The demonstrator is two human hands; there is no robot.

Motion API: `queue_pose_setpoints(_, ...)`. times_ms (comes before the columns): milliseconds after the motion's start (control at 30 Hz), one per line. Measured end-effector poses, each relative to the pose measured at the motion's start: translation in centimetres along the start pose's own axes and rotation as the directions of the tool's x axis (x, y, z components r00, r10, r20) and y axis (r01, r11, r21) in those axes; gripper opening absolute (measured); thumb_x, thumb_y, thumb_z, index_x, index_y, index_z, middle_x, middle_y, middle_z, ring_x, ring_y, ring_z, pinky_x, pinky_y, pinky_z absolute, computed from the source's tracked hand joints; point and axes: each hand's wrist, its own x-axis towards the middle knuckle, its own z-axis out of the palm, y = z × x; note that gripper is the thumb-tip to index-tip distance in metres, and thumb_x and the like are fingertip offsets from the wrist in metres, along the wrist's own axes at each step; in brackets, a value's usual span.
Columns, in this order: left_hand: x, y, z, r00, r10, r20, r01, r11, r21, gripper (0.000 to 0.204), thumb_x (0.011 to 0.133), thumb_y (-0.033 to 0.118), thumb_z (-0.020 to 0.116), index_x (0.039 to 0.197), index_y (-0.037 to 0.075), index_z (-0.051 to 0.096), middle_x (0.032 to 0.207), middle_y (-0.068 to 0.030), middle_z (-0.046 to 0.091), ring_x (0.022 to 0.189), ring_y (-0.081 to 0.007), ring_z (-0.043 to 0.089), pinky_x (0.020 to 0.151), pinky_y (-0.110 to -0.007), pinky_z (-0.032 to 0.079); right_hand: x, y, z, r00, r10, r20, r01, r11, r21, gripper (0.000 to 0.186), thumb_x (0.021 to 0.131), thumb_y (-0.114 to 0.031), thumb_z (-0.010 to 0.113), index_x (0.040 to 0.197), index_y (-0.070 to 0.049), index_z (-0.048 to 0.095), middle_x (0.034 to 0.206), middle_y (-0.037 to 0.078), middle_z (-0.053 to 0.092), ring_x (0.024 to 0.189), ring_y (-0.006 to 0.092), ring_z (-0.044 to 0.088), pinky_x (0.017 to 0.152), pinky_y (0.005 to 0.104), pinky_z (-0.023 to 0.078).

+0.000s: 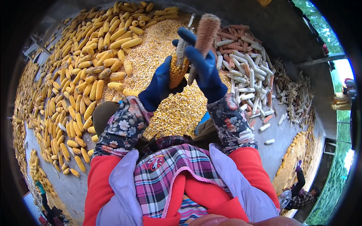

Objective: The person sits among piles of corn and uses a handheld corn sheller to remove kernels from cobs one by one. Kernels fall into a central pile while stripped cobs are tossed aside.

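Both of my hands wear dark blue gloves and are raised over a heap of loose yellow kernels (173, 113). My left hand (160, 77) is closed around the lower part of a corn cob (178, 71). Yellow kernels cover that lower part, while its upper end is bare and whitish. In my right hand (205, 69) is a bare reddish-brown cob (207, 34), tilted and slightly blurred. Its narrow lower end lies close beside the kernelled cob, and right-hand fingers reach across the whitish end. Whether the two cobs touch is unclear.
Whole yellow corn ears (83, 75) spread over the floor on the left. Bare white and red cobs (245, 64) lie piled at the right, with dry husks (298, 90) beyond. Another person (299, 196) is at lower right; a green-gloved person (47, 203) is at lower left.
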Motion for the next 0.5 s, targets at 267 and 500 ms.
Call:
queue_pose_setpoints(267, -0.6, -0.7, 2.0, 0.978, -0.095, -0.183, 0.087, 0.995, -0.051, 0.059, 0.104, 0.064, 0.039, 0.113, 0.011, 0.063, 0.084, -0.0082, 0.069, 0.055, -0.02, 0.063, 0.045, -0.03, 0.05, -0.3, 0.8, 1.1, 0.999, -0.002, -0.036, 0.0, 0.999, -0.053, 0.049, 0.097, -0.016, 0.066, 0.143, -0.001, 0.058, 0.132, 0.006, 0.065, 0.114, 0.0132, 0.061, 0.099, 0.032, 0.048)
queue_pose_setpoints(500, 0.7, -2.1, 3.0, 0.827, 0.22, -0.518, -0.02, 0.931, 0.364, 0.073, 0.099, 0.075, 0.035, 0.098, 0.009, 0.067, 0.073, -0.0088, 0.068, 0.055, -0.0219, 0.062, 0.047, -0.032, 0.048, 0.6, 3.9, 4.1, 0.878, 0.037, -0.478, 0.002, 0.997, 0.081, 0.041, 0.098, -0.015, 0.065, 0.135, 0.002, 0.059, 0.126, 0.012, 0.067, 0.1, 0.0185, 0.066, 0.086, 0.0309, 0.055)
